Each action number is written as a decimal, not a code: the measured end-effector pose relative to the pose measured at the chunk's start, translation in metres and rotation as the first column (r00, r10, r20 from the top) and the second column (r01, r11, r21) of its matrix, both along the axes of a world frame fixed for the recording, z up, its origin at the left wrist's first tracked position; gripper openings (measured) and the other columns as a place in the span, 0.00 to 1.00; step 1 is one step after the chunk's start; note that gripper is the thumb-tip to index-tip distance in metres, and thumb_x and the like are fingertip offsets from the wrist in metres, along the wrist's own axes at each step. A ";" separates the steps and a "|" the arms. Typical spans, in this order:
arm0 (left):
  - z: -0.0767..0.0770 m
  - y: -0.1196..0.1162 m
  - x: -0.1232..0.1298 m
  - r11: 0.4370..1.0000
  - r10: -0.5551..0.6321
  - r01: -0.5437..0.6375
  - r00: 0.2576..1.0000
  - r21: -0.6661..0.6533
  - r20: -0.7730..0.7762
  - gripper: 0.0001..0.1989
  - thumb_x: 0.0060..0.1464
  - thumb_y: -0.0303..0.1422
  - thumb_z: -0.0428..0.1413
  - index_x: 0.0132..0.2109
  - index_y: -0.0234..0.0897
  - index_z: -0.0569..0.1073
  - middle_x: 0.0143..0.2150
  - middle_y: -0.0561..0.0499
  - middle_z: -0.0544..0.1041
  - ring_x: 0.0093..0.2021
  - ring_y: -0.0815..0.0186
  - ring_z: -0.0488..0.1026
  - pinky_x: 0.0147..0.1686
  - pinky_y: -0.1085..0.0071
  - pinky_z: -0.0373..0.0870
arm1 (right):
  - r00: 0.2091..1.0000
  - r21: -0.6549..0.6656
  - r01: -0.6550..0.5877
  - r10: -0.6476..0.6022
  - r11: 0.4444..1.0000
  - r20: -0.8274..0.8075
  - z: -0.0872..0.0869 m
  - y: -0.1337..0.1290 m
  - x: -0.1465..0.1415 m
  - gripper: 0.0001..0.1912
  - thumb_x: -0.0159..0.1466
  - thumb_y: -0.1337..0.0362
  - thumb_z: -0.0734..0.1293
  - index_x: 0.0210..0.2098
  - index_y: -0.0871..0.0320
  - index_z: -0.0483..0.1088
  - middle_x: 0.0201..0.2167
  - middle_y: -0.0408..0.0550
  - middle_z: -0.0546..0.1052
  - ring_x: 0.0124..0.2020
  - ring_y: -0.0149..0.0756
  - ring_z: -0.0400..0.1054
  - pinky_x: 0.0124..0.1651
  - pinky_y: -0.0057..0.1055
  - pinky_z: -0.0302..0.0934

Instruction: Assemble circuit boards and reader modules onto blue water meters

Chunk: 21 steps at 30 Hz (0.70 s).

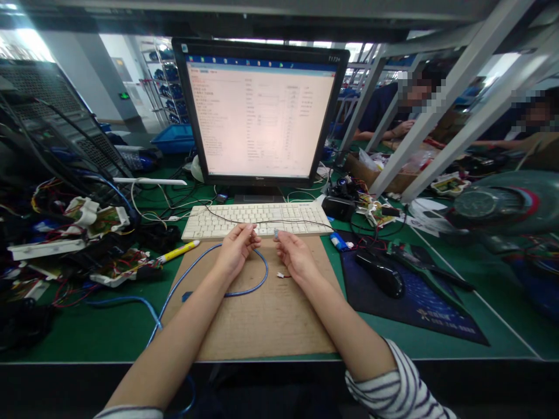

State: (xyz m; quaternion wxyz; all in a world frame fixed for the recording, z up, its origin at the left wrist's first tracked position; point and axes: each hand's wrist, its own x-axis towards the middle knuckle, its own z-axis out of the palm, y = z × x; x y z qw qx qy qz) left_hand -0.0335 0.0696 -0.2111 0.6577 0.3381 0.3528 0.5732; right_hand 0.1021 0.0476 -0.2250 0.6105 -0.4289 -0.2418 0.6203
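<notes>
Just in front of the white keyboard [218, 220], both hands are raised above a brown cardboard sheet [266, 326]. My left hand [239, 247] is closed in a pinch; what it holds, if anything, is too small to name. Opposite it, my right hand [293, 251] pinches a small light-blue piece [276, 233] between thumb and finger. A small white connector [280, 275] on a dark red wire shows beside my right hand. A blue cable [262, 279] curves over the cardboard, passing behind my left forearm.
A monitor [262, 116] stands behind the keyboard. To the left lie a yellow marker [179, 251] and circuit boards with wires [117, 265]. On the right are a black mouse [381, 273] on a mouse pad [419, 308] and a blue battery-like item [339, 242]. Two people sit beyond metal posts.
</notes>
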 end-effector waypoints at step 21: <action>0.000 0.002 -0.002 0.999 -0.020 0.021 0.999 -0.032 0.030 0.16 0.35 0.35 0.65 0.33 0.33 0.73 0.28 0.53 0.73 0.28 0.71 0.73 0.29 0.76 0.70 | 1.000 -0.017 -0.004 0.003 1.000 -0.018 0.000 0.000 0.000 0.20 0.37 0.54 0.75 0.26 0.59 0.72 0.24 0.41 0.72 0.23 0.23 0.61 0.23 0.21 0.53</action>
